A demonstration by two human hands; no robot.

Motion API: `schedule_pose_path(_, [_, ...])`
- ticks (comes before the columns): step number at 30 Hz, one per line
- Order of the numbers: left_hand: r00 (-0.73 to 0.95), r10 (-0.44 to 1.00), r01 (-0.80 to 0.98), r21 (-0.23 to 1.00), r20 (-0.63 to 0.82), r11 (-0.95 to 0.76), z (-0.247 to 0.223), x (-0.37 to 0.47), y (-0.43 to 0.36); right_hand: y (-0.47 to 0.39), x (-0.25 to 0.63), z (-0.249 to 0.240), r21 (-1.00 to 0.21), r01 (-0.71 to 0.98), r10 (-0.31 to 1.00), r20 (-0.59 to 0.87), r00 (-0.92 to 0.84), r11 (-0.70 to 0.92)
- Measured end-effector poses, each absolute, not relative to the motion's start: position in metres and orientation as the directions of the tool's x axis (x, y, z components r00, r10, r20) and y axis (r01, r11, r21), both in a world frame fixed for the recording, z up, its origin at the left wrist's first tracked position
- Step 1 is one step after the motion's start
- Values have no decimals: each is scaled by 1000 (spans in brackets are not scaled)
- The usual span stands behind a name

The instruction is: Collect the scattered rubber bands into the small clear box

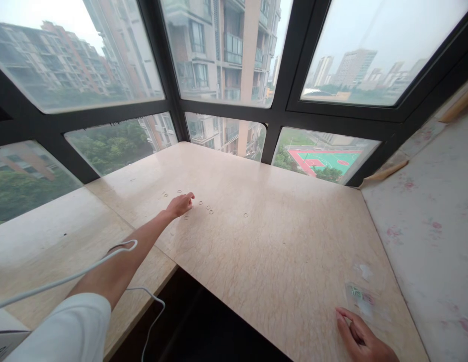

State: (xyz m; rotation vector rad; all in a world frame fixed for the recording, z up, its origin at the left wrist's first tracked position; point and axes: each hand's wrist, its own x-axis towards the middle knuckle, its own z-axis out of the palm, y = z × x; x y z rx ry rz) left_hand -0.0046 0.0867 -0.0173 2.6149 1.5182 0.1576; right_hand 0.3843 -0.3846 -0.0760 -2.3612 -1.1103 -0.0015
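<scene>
Marble sill: left hand among tiny rings, contact unclear.

The surface is pale beige stone with faint cream veining. The small rings by my left hand are clear, almost colourless. My sleeve is white, as is the cable over my forearm. The window frame is black. The cloth on the right is off-white with pink flowers. The packet near my right hand is transparent with green print.
</scene>
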Motion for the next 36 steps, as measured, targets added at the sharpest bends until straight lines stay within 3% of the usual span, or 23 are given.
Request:
schedule_pose_path(6, [534,824,769,296,187,-566,2,10,69,-384,381,-74,-455,763,736,287,614,-459])
schedule_pose_path(11, [606,763,654,406,224,-639,27,41,36,-382,376,-67,-455,793,744,340,576,-405])
schedule_pose_path(20, [805,517,303,547,290,-780,51,164,-55,-378,367,-57,-502,779,745,337,576,-376])
schedule_pose_path(24, [876,382,89,681,294,-727,49,235,-112,-379,367,-57,-573,735,737,307,602,-361])
schedule_pose_path(28, [933,279,-33,829,225,-558,36,297,-171,-380,368,-55,-657,670,720,272,638,-345])
schedule_pose_path(36, [968,191,-32,839,160,-543,-8,371,-222,-379,369,-53,-750,582,708,225,670,-313])
